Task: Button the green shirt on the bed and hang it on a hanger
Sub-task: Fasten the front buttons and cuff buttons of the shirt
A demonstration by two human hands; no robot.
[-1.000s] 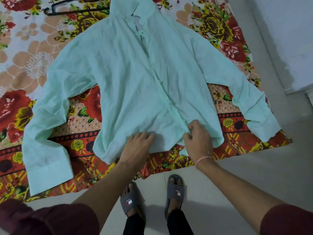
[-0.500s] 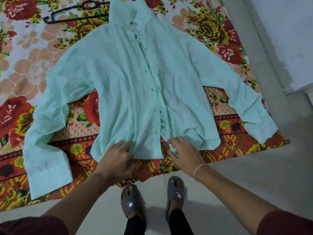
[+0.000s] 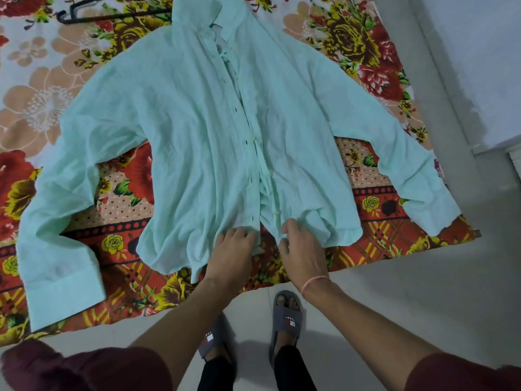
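Green shirt (image 3: 197, 131) lies spread on the bed (image 3: 36, 108), hanger (image 3: 112, 16) at eleven o'clock. Left hand (image 3: 232, 249) and right hand (image 3: 303, 249) pinch the hem either side of the open placket; mismatched edges risk a skewed first button.

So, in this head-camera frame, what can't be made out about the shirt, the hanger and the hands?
- Hanger: hook cut off by the top edge, right end hidden under the shirt collar.
- Collar top: cut off by the top edge.
- Left hand and right hand: fingertips curl into the hem, so the grip is unclear.
- Upper buttons: too small to tell if fastened.
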